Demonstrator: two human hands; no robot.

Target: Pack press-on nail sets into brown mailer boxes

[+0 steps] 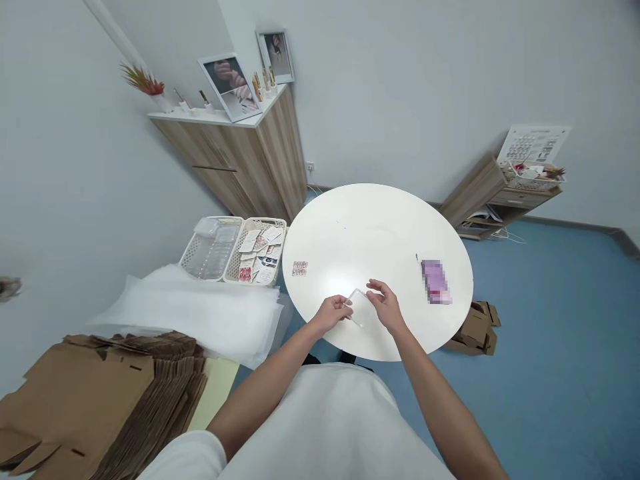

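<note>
Over the near part of the white round table [370,220], I hold a small, clear plastic case [357,305] with pale edges. My left hand [332,315] pinches its left side between thumb and fingers. At the upper right corner, my right hand [384,304] has its thumb and fingertips closed on the edge, with the other fingers curled loosely. Whether the case has a lid is too small to tell. A small sheet with rows of pinkish pieces [300,268] lies on the table to the left.
A purple, blurred-out flat item [436,281] lies at the table's right. Left stand a basket of clear plastic cases [213,250] and a basket of printed cards [260,253]. Nearer are white translucent sheets [200,303] and stacked flat cardboard boxes [100,393]. Folded cardboard [475,328] sits low right.
</note>
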